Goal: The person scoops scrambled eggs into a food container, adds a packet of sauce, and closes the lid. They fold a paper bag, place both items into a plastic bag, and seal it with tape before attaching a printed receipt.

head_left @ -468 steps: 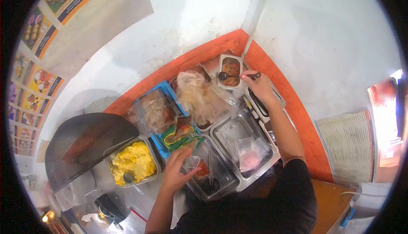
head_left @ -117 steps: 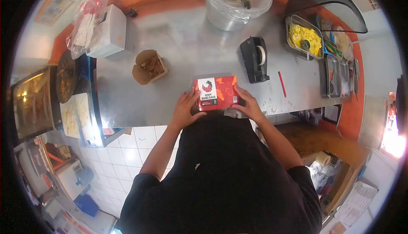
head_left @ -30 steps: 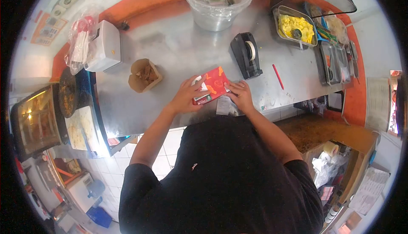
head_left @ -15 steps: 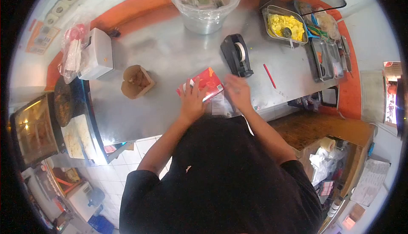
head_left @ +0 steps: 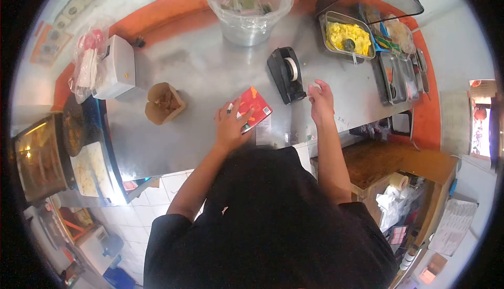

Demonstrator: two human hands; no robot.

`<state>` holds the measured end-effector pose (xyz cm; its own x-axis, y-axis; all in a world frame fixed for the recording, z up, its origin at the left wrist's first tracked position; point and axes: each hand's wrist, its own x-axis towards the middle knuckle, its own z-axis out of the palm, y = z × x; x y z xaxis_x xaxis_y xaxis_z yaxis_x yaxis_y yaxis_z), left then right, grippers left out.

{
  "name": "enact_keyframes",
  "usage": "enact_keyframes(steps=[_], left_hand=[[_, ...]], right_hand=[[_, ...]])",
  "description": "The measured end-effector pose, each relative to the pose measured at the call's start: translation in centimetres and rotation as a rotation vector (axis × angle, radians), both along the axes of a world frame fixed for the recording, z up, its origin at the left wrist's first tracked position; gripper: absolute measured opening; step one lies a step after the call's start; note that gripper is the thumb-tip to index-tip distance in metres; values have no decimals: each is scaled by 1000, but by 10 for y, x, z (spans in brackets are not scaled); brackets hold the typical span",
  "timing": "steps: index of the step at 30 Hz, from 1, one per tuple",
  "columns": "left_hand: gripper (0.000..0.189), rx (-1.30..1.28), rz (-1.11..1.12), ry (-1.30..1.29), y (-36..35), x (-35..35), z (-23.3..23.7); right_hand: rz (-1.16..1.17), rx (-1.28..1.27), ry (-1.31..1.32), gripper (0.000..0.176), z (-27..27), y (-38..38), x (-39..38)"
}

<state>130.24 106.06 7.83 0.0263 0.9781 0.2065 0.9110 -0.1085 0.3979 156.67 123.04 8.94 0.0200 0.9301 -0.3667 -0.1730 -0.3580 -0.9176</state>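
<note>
1. Red printed cardboard box (head_left: 253, 108) lies flat on the brushed steel counter (head_left: 199, 73), near the front edge. The left hand (head_left: 230, 127) rests on it with fingers spread wide and flat, pressing its near corner rather than gripping it.
2. The right hand (head_left: 321, 99) is raised just beside the front end of the black tape dispenser (head_left: 286, 73). Its fingertips are pinched together on a small pale scrap (head_left: 314, 85); what the scrap is cannot be told.
3. The box sits between the two hands, partly under the left one and apart from the right. It is turned askew to the counter edge, with one corner pointing toward the dispenser.
4. Its closed top is red with orange patches and has a small white label near one corner. A white paper slip (head_left: 262, 131) pokes out from beneath its near side.
5. To the left stands an open brown paper carton (head_left: 164, 102) with food in it. Farther back is a clear plastic tub (head_left: 249, 5), and to the right a metal tray of yellow food (head_left: 347, 38).
</note>
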Motion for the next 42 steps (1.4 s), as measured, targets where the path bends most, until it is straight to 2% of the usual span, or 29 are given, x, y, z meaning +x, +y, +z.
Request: enact_keyframes(steps=[3, 5, 8, 9, 12, 15, 17, 19, 21, 26, 29, 32, 35, 37, 38, 40, 41, 42], left_hand=[[65, 5, 23, -11, -1, 1, 2], [65, 12, 28, -26, 2, 2, 3], [64, 32, 60, -82, 4, 3, 3], [64, 33, 64, -102, 5, 2, 2], [63, 25, 87, -151, 11, -1, 3], [66, 15, 139, -161, 18, -4, 10], [69, 13, 183, -147, 12, 0, 10], [74, 1, 224, -190, 11, 8, 21], [79, -6, 233, -228, 14, 9, 33], [81, -1, 300, -317, 13, 7, 48], [80, 42, 263, -769, 14, -4, 42], [79, 47, 311, -788, 9, -8, 31], [80, 110, 339, -346, 3, -3, 32], [80, -8, 347, -332, -2, 6, 29], [79, -63, 350, -330, -6, 5, 25], [77, 10, 299, -454, -17, -7, 14], [75, 50, 262, -517, -21, -13, 8], [74, 89, 386, -479, -28, -22, 2]], right_hand=[[-3, -34, -122, 46, 9, -26, 9], [47, -121, -191, 39, -15, -35, 15], [105, -13, -265, 22, -56, -29, 15], [122, 24, -426, 10, -56, -28, 12], [228, 195, -1038, 13, -54, -23, 10], [272, 85, -972, 14, -74, -34, 19], [336, 178, -488, 17, -33, -53, -18], [517, 309, -438, 21, 14, -72, -65], [521, 310, -370, 16, 38, -86, -102], [406, 303, -467, 36, 29, -96, -114], [411, 333, -529, 41, 15, -98, -107], [412, 329, -466, 46, 12, -98, -108], [366, 310, -350, 58, -7, -94, -121], [377, 353, -280, 73, -17, -87, -140], [435, 359, -352, 73, -18, -82, -147], [537, 381, -513, 73, -27, -63, -153], [638, 225, -511, 72, -36, -52, -154], [627, 364, -670, 71, -34, -48, -160]])
